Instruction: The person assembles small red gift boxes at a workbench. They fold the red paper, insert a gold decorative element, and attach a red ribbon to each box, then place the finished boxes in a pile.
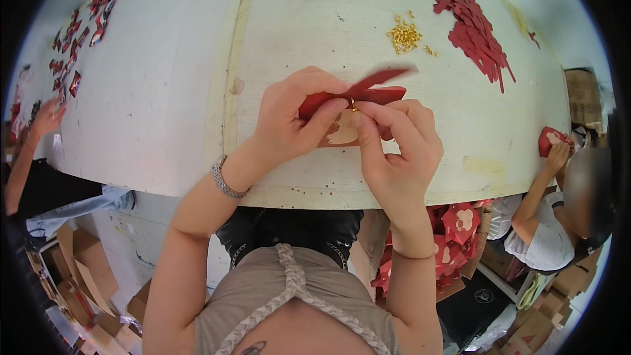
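A small red box (338,133) with a cream print is held over the near part of the table, between both hands. My left hand (296,115) is closed round its left side, the thumb pressing near the top. A red strap (384,77) sticks up from the box's top and is blurred. In a pinch of thumb and forefinger, my right hand (401,138) has a small gold fastener (353,104) at the strap's base. Whether the fastener has gone through the strap cannot be seen.
Gold fasteners (404,36) lie piled at the far right, beside red straps (470,33). Finished-looking red boxes (460,223) fill a carton below the table. A co-worker (545,217) at right handles a red box; another's hand (49,117) is at left near small dark-red packets (75,82).
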